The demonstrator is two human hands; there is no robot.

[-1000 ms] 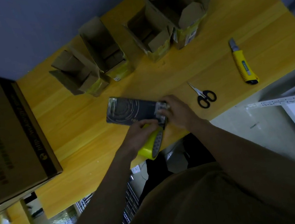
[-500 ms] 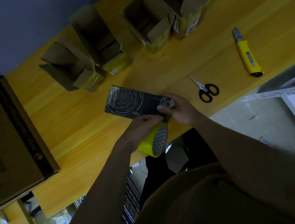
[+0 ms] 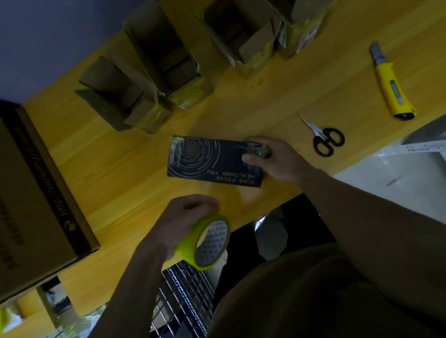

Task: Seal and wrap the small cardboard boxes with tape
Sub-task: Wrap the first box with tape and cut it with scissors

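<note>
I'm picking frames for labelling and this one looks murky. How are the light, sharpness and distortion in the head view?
Head view: dim overall, arms and torso near-black; only the wooden table is bright. Glare patches on the dark box ends. Left hand and tape roll slightly motion-blurred; right hand, scissors and knife sharper. Wide-angle bending tilts the open cartons.

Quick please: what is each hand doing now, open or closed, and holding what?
Left hand: closed, grips the yellow tape roll.
Right hand: closed, holds the near end of the dark box on the table.
</note>
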